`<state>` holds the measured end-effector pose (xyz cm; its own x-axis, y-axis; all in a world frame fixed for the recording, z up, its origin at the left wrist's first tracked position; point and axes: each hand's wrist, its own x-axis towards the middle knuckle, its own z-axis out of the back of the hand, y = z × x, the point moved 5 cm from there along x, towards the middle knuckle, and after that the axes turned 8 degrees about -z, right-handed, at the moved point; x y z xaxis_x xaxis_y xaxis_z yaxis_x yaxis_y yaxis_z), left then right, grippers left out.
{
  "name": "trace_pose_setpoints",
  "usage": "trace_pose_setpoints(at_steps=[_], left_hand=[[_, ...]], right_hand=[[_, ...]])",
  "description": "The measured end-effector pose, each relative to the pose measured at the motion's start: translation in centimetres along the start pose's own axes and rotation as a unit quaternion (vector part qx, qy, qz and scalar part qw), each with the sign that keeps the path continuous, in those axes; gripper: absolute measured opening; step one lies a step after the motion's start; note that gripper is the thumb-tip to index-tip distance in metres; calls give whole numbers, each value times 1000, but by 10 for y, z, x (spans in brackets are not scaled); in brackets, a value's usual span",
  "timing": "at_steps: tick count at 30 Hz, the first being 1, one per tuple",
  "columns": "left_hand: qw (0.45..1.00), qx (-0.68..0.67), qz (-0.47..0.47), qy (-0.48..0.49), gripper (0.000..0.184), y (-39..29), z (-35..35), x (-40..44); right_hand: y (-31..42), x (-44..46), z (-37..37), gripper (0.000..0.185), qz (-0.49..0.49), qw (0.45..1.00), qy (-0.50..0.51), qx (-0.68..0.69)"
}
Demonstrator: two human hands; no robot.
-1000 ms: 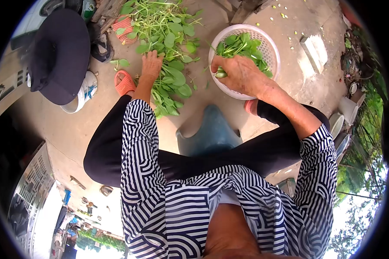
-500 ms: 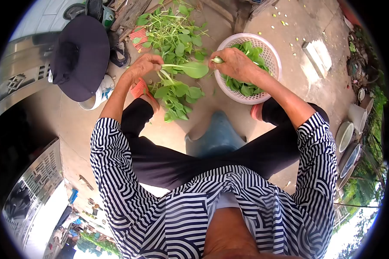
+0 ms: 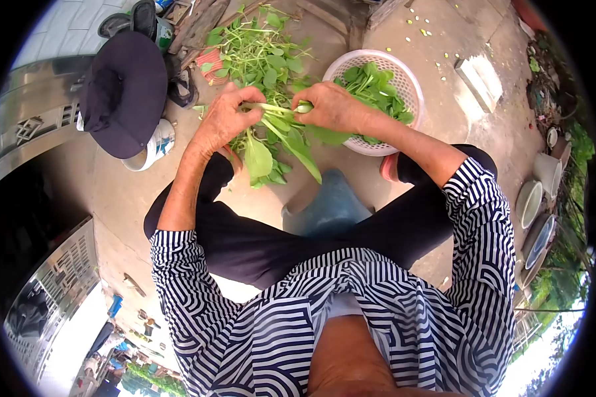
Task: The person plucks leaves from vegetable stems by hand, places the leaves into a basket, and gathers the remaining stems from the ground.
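Note:
My left hand (image 3: 228, 119) is closed on the pale stem end of a leafy green stalk (image 3: 285, 129), whose broad leaves hang down between my hands. Close beside it, my right hand (image 3: 331, 108) pinches the same stalk, with a short pale green piece showing at its fingertips. Beneath and beyond my hands, a heap of leafy greens (image 3: 265, 56) lies on the ground. Just past my right hand stands a round pinkish-white perforated basket (image 3: 414, 89) with picked leaves (image 3: 377, 89) in it.
A dark wide-brimmed hat (image 3: 129, 92) rests over a white bucket (image 3: 159, 145) at the left. A blue-grey plastic stool (image 3: 328, 208) is between my legs. A white block (image 3: 480, 83) lies beyond the basket. Basins (image 3: 530, 204) line the right edge.
My left hand lifted a stalk from the heap, and my right hand moved left from the basket to meet it. The stalk's leaves now droop between both hands.

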<state>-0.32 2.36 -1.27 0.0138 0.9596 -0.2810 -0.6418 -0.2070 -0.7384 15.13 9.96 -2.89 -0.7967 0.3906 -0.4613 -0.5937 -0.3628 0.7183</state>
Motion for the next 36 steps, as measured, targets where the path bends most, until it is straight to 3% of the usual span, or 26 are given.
trace_pose_setpoints(at_steps=[4, 6, 7, 9, 12, 14, 16, 17, 18, 19, 20, 22, 23, 24, 26, 30, 31, 33, 34, 36], left_hand=[[998, 38, -31, 37, 30, -1, -6, 4], [993, -105, -9, 56, 27, 9, -5, 4], [993, -106, -8, 56, 27, 11, -3, 3], [987, -146, 4, 62, 23, 13, 0, 1], [997, -66, -16, 27, 19, 10, -1, -3], [995, -86, -37, 23, 19, 16, -1, -4], [993, -104, -59, 17, 19, 23, 4, -4], [978, -203, -37, 30, 19, 27, 5, -4], [953, -301, -16, 42, 20, 31, 5, -3], [953, -300, -17, 41, 20, 36, 7, -2], [935, -351, -8, 55, 21, 42, 6, -2], [914, -401, 4, 67, 22, 52, 2, -6], [896, -442, 12, 37, 23, 58, 3, -7], [877, -481, 18, 9, 23, 59, 6, -5], [876, -481, 24, 12, 24, 56, 6, -2], [895, -444, 29, 27, 24, 49, 4, 5], [895, -444, 29, 27, 24, 48, 5, 6], [945, -323, 19, 53, 23, 42, 4, 6], [944, -325, 19, 55, 23, 39, 2, 6], [974, -226, 24, 13, 22, 33, 3, 7]], right_hand=[[-5, 3, 10, 31, 0, 995, -14, -97], [-6, 3, 14, 30, 47, 993, -43, -100], [-2, 2, 17, 29, 95, 987, -74, -103], [3, 1, 18, 29, 89, 984, -56, -140], [3, 1, 14, 29, 83, 983, -36, -160], [3, 1, 13, 29, 84, 986, -33, -144], [10, 1, 17, 27, 131, 990, -40, -19], [13, 0, 18, 27, 133, 990, -40, -20], [17, -1, 21, 26, 135, 988, -18, 69], [20, -3, 25, 26, 135, 978, 3, 157], [22, -4, 31, 26, 136, 978, 3, 157], [2, -2, 48, 27, -9, 897, -56, 438], [-11, 3, 57, 21, -10, 852, -72, 518], [-17, 5, 63, 21, -7, 852, -74, 518], [-28, 7, 68, 20, -26, 790, -35, 611], [-27, 6, 72, 21, -64, 780, -47, 620], [-30, 9, 75, 21, -64, 781, -48, 620], [-27, 14, 77, 23, -43, 850, 9, 525], [-24, 10, 72, 23, -45, 849, 9, 526], [-11, 5, 51, 27, -76, 943, 59, 317]])
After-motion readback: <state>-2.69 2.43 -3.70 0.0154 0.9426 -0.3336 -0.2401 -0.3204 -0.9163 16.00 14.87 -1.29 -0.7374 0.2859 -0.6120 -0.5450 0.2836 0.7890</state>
